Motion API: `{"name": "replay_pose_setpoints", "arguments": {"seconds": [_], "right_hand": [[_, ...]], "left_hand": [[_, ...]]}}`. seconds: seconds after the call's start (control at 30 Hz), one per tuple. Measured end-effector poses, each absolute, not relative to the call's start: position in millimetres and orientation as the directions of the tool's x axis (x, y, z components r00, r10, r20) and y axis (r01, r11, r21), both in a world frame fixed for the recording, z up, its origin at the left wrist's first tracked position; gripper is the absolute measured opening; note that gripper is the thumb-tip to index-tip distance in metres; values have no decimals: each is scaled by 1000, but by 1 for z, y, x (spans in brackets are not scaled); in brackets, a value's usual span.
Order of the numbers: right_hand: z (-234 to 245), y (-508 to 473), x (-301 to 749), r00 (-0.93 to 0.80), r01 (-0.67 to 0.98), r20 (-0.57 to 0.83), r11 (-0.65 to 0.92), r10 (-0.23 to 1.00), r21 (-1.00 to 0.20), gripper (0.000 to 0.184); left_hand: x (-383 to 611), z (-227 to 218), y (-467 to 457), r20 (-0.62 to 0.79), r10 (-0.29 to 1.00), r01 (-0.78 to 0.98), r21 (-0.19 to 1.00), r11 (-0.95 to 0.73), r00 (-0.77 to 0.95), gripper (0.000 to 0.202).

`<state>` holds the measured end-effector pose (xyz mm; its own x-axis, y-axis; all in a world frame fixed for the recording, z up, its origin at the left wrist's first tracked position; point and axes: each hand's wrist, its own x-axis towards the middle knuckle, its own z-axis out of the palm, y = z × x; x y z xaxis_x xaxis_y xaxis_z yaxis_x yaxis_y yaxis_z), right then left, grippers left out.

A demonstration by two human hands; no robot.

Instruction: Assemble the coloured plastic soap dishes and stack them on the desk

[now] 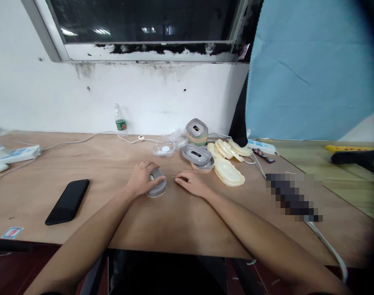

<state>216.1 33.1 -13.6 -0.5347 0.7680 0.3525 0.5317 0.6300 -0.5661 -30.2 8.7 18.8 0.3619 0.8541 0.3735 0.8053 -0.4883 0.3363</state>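
My left hand point(143, 178) rests over a grey oval dish point(157, 188) with a slot in its middle. The thumb lies across its top and the fingers wrap its far side; a thin pale rim shows beneath. A short way to the right, my right hand point(193, 183) lies on the tabletop, fingers loosely bent, with a gap between thumb and forefinger and nothing visible in it. Beyond it sit another grey slotted dish point(196, 154) on a pinkish one point(205, 167), and a taller stack of dishes point(197, 132). Cream oval pieces point(229, 172) lie to their right.
Clear plastic oval covers point(164, 149) lie behind my left hand. A black phone point(68, 201) is at left, a bottle point(120, 119) by the wall. Power strips point(23, 155) and white cables run along the back. A pixelated dark object point(293, 198) lies at right.
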Motion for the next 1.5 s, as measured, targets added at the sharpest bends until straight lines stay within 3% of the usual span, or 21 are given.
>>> {"name": "replay_pose_setpoints", "arguments": {"seconds": [0.13, 0.23, 0.47, 0.63, 0.87, 1.13, 1.33, 1.5], "right_hand": [[-16, 35, 216, -537, 537, 351, 631, 767, -560, 22], [-15, 36, 213, -503, 557, 393, 637, 769, -533, 23], [-8, 68, 181, -403, 671, 534, 637, 743, -380, 38], [-14, 104, 156, -359, 761, 519, 566, 775, -318, 45], [-20, 107, 163, -402, 798, 486, 557, 776, -231, 39], [-17, 104, 171, -201, 831, 590, 455, 782, -320, 35], [-13, 91, 174, -106, 693, 736, 581, 669, -428, 28], [-16, 72, 186, -68, 598, 771, 645, 633, -476, 45]], "left_hand": [[-15, 20, -4, 272, 826, 790, 256, -557, 494, 68], [-16, 15, -1, 262, 814, 782, 239, -576, 519, 66], [-25, 7, 11, 278, 878, 844, 274, -462, 390, 55], [-49, 3, 26, 269, 923, 860, 361, -361, 274, 48], [-64, -8, 41, 235, 933, 842, 410, -350, 273, 48], [-46, -8, 26, 177, 965, 865, 433, -253, 193, 47], [-42, -17, 27, 110, 992, 839, 531, -114, 66, 55], [-42, -28, 35, 151, 988, 753, 646, -123, 32, 56]]}}
